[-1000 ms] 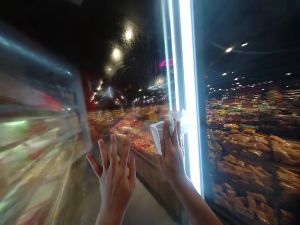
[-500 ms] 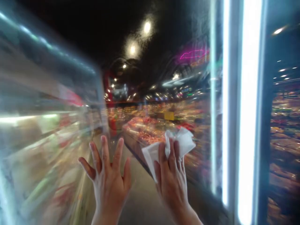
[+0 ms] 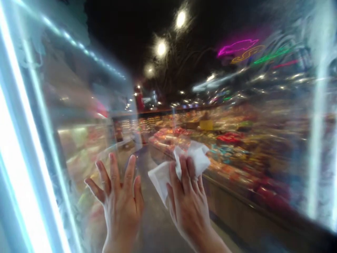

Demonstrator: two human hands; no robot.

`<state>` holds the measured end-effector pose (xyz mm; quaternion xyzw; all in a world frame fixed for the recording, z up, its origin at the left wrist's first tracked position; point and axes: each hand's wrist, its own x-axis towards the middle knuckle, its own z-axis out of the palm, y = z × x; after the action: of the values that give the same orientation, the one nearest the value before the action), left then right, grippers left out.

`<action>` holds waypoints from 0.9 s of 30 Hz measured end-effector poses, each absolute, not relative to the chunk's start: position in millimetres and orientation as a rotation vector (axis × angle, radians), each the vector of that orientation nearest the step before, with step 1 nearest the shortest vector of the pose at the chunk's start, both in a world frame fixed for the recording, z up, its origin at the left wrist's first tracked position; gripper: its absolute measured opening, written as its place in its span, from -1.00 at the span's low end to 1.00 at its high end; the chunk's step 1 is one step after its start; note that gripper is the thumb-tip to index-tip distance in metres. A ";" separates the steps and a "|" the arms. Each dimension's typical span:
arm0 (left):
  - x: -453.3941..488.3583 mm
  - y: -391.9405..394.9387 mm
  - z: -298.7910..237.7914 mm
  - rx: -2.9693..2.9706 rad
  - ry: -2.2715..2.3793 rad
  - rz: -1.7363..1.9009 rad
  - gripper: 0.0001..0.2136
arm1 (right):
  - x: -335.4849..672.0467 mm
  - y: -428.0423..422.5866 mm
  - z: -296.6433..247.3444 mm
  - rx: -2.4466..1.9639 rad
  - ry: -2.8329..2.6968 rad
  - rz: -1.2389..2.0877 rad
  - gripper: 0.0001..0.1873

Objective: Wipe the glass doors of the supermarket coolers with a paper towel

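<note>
Both hands are raised in front of me with their backs toward me. My left hand [image 3: 120,200] is spread open, fingers apart, with nothing in it. Beside it on the right, my right hand [image 3: 187,196] presses a crumpled white tissue [image 3: 197,154] under its fingers. One folded corner sticks out to the left of the hand and a bunched part above the fingertips. A glass pane [image 3: 285,61] with smears and streaks shows at the upper right. Whether the left palm touches the glass I cannot tell.
Bright white light strips [image 3: 19,140] run down the left edge. Behind them stands a lit glass-fronted cabinet [image 3: 86,140], blurred. An aisle floor [image 3: 155,225] runs ahead, with a long display counter [image 3: 231,196] of colourful goods on the right. Neon outlines [image 3: 238,47] glow above.
Bright light strips that stood at the right now show at the left, with a fainter one at the far right. The background has shifted rightward. My right hand and the tissue are slightly further left.
</note>
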<state>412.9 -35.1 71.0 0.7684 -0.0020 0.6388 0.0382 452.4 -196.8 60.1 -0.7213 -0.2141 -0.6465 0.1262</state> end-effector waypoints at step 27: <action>400.4 25.5 -20.5 2.309 0.010 1.790 -0.19 | 434.0 -125.0 6.9 -2.204 -0.618 -1.815 -0.21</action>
<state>400.4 25.5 -20.5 0.7855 0.0034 0.6090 0.1100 434.0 -125.0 6.9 -0.7498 -0.2102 -0.6176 0.1100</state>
